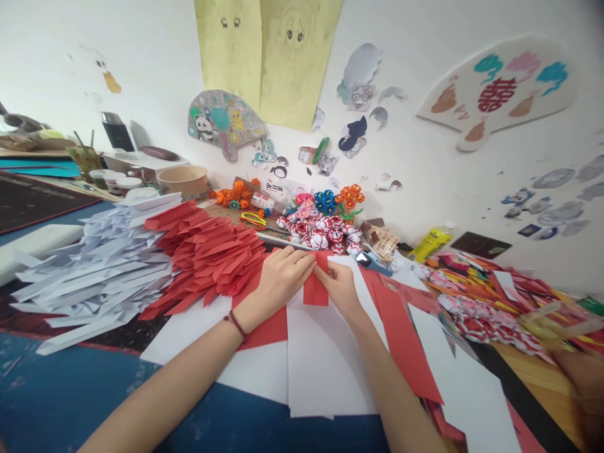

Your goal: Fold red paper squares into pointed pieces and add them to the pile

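A small strip of red paper (316,292) stands between my hands, over white sheets (330,365) on the table. My left hand (284,281) grips its left side, fingers bent over the upper part. From the right, my right hand (338,284) pinches the same strip between thumb and fingers. A dark red string bracelet circles my left wrist. Beneath my left hand lies a larger red sheet (267,333). Just left of it is a pile of folded red paper strips (207,251), and beyond that a pile of folded white paper strips (108,264).
Red-and-white paper balls (325,233), yellow-handled scissors (253,219) and a cardboard bowl (183,180) stand along the wall. More red sheets (406,333) and white sheets (476,390) lie to the right. Another person's blurred hand (578,371) shows at the far right edge.
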Motion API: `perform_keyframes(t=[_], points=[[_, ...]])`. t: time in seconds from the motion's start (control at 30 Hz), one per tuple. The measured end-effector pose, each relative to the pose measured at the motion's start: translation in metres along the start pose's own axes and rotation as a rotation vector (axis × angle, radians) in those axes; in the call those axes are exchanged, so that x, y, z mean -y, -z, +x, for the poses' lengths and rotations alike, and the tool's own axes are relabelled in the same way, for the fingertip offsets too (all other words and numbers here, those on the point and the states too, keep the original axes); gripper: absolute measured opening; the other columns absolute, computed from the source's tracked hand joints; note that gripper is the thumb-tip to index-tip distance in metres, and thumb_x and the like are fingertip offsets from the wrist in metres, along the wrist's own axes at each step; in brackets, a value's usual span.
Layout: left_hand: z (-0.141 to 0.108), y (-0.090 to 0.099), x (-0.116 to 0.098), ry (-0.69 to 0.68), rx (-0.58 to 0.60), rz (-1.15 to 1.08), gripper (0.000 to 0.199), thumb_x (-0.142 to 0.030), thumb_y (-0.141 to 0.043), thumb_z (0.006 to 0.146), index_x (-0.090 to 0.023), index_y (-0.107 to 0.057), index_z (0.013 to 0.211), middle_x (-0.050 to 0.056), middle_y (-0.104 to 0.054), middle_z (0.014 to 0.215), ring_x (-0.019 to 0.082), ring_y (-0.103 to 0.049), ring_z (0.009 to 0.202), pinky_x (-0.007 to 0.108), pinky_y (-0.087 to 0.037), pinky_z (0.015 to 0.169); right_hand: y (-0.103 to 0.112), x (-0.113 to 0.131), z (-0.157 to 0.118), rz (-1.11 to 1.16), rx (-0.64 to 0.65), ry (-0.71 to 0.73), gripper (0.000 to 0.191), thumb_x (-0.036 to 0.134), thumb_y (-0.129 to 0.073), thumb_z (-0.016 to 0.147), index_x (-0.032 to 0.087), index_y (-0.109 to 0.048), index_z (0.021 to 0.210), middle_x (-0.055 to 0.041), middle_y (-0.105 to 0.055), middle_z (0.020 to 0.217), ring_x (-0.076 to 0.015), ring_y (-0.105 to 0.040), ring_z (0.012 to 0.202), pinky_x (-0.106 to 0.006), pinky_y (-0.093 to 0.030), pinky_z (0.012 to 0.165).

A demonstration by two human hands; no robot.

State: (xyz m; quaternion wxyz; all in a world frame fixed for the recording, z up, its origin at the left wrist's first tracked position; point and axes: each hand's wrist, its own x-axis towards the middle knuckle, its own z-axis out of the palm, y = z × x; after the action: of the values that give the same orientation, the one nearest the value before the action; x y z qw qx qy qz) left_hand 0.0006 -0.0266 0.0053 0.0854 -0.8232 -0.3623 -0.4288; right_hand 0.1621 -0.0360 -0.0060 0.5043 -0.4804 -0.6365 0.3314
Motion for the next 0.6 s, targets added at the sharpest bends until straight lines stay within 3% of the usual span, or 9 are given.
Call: perform_keyframes(t=[0.17, 0.33, 0.47, 0.6], points=[[0.009, 0.003, 0.002, 0.282, -0.013, -0.388, 0.027, -0.037, -0.052, 0.090, -0.019, -0.071, 0.084, 0.004, -0.071, 0.082, 0.015, -0.057, 0.075, 0.026, -0.040, 0.068, 0.002, 0.003, -0.001, -0.068, -0.009, 0.015, 0.040, 0.053, -0.059, 0.080, 0.014, -0.064, 0.073, -0.0019, -0.060, 0.066, -0.0158, -0.055, 0.060, -0.023, -0.040, 0.051], [0.014, -0.002, 0.012, 0.526, 0.087, -0.841, 0.029, -0.042, -0.063, 0.080, -0.015, -0.072, 0.084, 0.006, -0.072, 0.084, 0.016, -0.061, 0.075, 0.024, -0.042, 0.066, 0.003, 0.008, -0.002, -0.133, -0.025, 0.015, 0.041, 0.055, -0.060, 0.078, 0.014, -0.067, 0.073, -0.0013, -0.058, 0.062, -0.0143, -0.051, 0.056, -0.023, -0.036, 0.047], [0.013, -0.006, 0.013, 0.635, 0.152, -1.043, 0.030, -0.041, -0.072, 0.072, -0.012, -0.070, 0.078, 0.007, -0.070, 0.081, 0.015, -0.059, 0.072, 0.026, -0.043, 0.067, 0.003, 0.010, -0.004, -0.105, -0.006, 0.017, 0.035, 0.048, -0.067, 0.075, 0.013, -0.069, 0.076, -0.0003, -0.057, 0.063, -0.0122, -0.049, 0.055, -0.022, -0.035, 0.048], [0.014, -0.005, 0.010, 0.671, 0.094, -1.105, 0.030, -0.041, -0.075, 0.068, -0.011, -0.069, 0.073, 0.006, -0.067, 0.076, 0.014, -0.057, 0.069, 0.025, -0.043, 0.066, 0.002, 0.011, -0.005, -0.014, 0.030, 0.000, 0.036, 0.046, -0.067, 0.076, 0.012, -0.071, 0.085, -0.0034, -0.065, 0.075, -0.0164, -0.057, 0.065, -0.024, -0.042, 0.057]])
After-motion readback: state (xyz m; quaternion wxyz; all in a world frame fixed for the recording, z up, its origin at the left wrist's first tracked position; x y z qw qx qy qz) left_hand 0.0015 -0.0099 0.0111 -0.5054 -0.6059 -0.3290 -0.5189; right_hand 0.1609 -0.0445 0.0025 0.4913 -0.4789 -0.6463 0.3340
